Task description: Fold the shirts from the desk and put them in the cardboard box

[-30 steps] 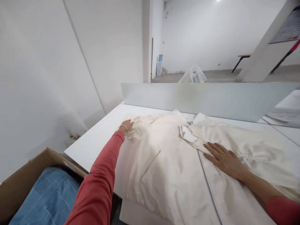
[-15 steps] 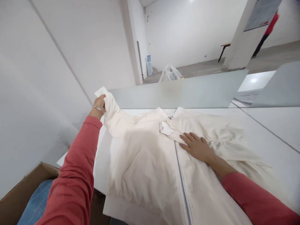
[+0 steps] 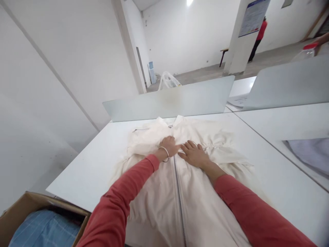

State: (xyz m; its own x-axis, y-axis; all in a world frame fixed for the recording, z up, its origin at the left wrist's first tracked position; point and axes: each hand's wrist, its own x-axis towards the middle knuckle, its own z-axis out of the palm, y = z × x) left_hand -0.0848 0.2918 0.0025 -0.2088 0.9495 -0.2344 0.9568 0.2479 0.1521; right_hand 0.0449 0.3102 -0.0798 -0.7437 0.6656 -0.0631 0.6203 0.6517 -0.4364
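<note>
A cream zip-front jacket lies on the white table, its metal zip running down the middle toward me. My left hand is closed on the jacket's left-side sleeve, which lies folded across the chest; the fingertips are partly hidden. Close beside it, my right hand rests flat on the other front panel, fingers spread, just right of the zip. The collar points away from me, and a short zip shows at the left shoulder area.
A cardboard box holding blue checked cloth stands at lower left. A low frosted divider edges the table, with a plastic bag behind it. Lavender cloth lies at right. A person stands far back.
My left hand has brought the sleeve from the far left inward across the jacket to the zip. My right hand stays flat on the jacket. The view has shifted right.
</note>
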